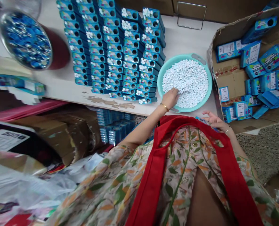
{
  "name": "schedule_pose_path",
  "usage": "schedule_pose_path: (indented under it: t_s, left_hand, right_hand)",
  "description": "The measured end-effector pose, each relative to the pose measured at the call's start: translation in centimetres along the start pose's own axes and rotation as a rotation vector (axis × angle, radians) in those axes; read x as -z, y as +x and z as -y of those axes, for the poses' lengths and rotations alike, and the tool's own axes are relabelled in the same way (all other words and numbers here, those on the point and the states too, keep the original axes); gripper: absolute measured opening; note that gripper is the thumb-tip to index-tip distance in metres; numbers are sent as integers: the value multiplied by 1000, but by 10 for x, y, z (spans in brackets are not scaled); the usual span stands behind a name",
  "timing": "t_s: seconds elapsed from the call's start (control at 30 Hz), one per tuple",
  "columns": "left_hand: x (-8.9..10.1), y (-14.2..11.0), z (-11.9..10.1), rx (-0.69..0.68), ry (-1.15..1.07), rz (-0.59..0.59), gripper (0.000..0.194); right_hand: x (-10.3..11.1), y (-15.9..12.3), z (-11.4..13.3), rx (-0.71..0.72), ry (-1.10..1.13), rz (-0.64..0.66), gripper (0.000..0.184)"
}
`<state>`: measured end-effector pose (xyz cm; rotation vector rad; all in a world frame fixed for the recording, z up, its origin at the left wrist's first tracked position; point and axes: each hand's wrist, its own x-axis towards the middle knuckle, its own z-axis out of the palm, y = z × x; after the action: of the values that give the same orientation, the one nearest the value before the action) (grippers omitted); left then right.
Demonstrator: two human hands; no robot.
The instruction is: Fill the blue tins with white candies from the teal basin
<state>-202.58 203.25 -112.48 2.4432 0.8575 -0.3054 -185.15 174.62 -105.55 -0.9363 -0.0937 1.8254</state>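
My left hand (170,98) reaches into a turquoise plastic basin (161,78), its fingers closed together among small white candies (188,78). My right hand (216,121) is just below the basin's right side, near the apron. A blue candy box (201,120) is in it, mostly hidden by the apron's red edge. Left of the basin, several columns of blue candy boxes (130,51) are lined up, each with a round hole at its end. Small heaps of white candies lie on many of those ends.
A metal-rimmed tub (50,40) of blue shiny pieces stands at the left. To the right, a big open carton (231,73) holds loose blue boxes. More blue boxes (115,125) are stacked under the table (184,39). Cartons (66,131) and plastic bags (35,185) crowd the lower left.
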Motion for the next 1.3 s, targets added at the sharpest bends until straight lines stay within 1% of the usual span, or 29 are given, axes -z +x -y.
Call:
schedule_pose_path:
  t_s: [0.03, 0.07, 0.1, 0.17, 0.23, 0.3, 0.33, 0.4, 0.5, 0.57, 0.63, 0.67, 0.73, 0.8, 0.9, 0.97, 1.07, 1.13, 1.23, 1.3]
  left_hand:
    - [9, -6, 10, 14, 52, -27, 30]
    - [17, -7, 19, 35, 102, -62, 30]
    - [25, -5, 26, 56, 147, -99, 30]
    - [34, 13, 35, 81, 208, -159, 31]
    - [33, 38, 36, 61, 234, -177, 35]
    - [24, 61, 26, -5, 240, -130, 39]
    - [16, 68, 19, -40, 238, -95, 41]
    - [-1, 72, 4, -84, 208, -27, 44]
    - [-25, 60, -14, -115, 71, 50, 47]
    - [-36, 49, -18, -155, -51, 88, 51]
    - [-39, 42, -17, -185, -149, 99, 51]
    - [-37, 40, -14, -191, -186, 97, 48]
    - [-25, 35, -6, -211, -234, 83, 42]
    - [-5, 28, 5, -266, -251, 52, 38]
    - [38, 9, 16, -380, -215, -2, 36]
    - [67, -6, 16, -431, -163, -11, 37]
    - [102, -21, 3, -468, -69, 21, 35]
    - [117, -26, -11, -475, -11, 52, 31]
    - [131, -29, -32, -465, 76, 81, 25]
    - [136, -31, -45, -452, 125, 70, 25]
  right_hand:
    - [5, -3, 2, -34, -16, 28, 85]
    - [9, -4, 4, -52, -31, 35, 92]
    - [13, -4, 6, -60, -46, 26, 92]
    - [16, 0, 9, -57, -74, -20, 81]
    - [15, 6, 12, -28, -92, -91, 76]
    - [11, 13, 14, 44, -105, -198, 74]
    - [8, 16, 16, 92, -107, -262, 74]
    - [0, 23, 18, 201, -106, -386, 73]
    - [-7, 34, 19, 368, -141, -511, 69]
    - [-7, 42, 17, 481, -203, -572, 64]
    - [-3, 50, 14, 583, -294, -632, 59]
    - [0, 53, 12, 630, -350, -662, 57]
    - [7, 57, 8, 715, -484, -719, 55]
    - [13, 61, 6, 775, -622, -771, 55]
    - [17, 70, 6, 838, -791, -843, 53]
    - [16, 79, 8, 870, -896, -846, 49]
    - [11, 93, 13, 914, -1041, -761, 42]
    - [6, 102, 16, 927, -1118, -698, 39]
    - [1, 110, 18, 912, -1199, -659, 37]
    - [0, 114, 17, 898, -1221, -656, 35]
